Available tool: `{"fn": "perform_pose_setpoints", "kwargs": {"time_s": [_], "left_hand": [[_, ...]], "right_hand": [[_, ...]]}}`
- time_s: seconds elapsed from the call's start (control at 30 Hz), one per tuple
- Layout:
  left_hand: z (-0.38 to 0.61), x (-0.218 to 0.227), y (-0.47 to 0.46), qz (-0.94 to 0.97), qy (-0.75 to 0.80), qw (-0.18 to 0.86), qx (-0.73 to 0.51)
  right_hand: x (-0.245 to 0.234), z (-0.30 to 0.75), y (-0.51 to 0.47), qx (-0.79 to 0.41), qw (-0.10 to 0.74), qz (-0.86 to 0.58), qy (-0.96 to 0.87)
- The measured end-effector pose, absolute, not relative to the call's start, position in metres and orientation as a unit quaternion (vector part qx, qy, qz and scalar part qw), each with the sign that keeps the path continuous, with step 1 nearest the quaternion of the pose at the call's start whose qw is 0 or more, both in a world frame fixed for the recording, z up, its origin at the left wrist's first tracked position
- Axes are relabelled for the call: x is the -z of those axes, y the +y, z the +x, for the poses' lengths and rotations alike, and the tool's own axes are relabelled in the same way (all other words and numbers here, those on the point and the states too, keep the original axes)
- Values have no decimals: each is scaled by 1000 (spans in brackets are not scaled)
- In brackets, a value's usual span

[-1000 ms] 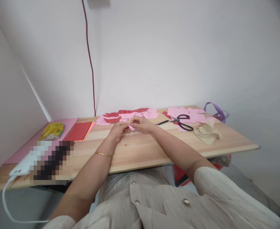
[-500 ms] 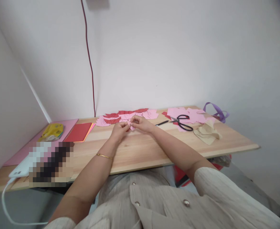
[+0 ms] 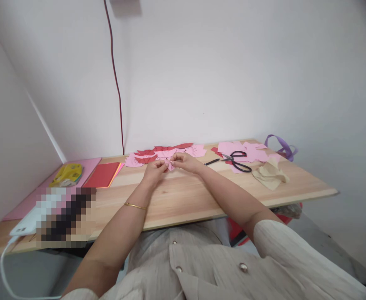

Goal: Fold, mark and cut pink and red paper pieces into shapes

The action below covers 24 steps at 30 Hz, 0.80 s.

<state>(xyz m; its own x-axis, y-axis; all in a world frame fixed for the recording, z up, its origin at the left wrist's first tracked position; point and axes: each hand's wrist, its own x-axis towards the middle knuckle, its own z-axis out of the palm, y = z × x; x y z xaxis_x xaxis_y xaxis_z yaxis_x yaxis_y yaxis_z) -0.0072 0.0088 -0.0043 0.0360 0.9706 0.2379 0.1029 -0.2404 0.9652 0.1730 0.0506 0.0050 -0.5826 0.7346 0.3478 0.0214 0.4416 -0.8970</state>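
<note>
Between my two hands is a small piece of pink paper [image 3: 170,166], pinched near the back of the wooden table [image 3: 183,196]. My left hand [image 3: 155,171] is closed on its left side, thumb and fingers together. On the other side my right hand [image 3: 185,162] pinches it too, and the fingers partly cover it. Just behind the hands lie rows of pink and red cut paper pieces [image 3: 145,153] with creased, jagged edges. Right of my right hand is a black pen [image 3: 212,161], and beyond it black-handled scissors [image 3: 237,160] rest partly on pink paper squares [image 3: 254,151].
A crumpled beige cloth [image 3: 270,175] and a purple ribbon [image 3: 281,146] are at the right. To the left lie red paper sheets [image 3: 103,175], a yellow packet [image 3: 67,174] on a pink sheet [image 3: 90,166], and a white phone [image 3: 26,223] with a cable. White wall stands behind.
Both hands stay at nearly the same spot with the pink paper. My fingers have shifted slightly, and a little more of the paper shows between them. The view has moved a touch.
</note>
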Motion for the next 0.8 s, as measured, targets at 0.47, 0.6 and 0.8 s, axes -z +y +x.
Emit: {"fn": "perform_pose_setpoints", "kwargs": {"time_s": [0.47, 0.6, 0.8], "left_hand": [[-6, -1, 6, 635, 472, 360, -494], [-4, -1, 4, 637, 461, 369, -496], [-1, 4, 6, 612, 493, 348, -511]], "right_hand": [[-2, 171, 52, -440, 393, -262, -764], [-6, 169, 46, -431, 398, -260, -767], [-2, 162, 40, -349, 396, -291, -798]]}}
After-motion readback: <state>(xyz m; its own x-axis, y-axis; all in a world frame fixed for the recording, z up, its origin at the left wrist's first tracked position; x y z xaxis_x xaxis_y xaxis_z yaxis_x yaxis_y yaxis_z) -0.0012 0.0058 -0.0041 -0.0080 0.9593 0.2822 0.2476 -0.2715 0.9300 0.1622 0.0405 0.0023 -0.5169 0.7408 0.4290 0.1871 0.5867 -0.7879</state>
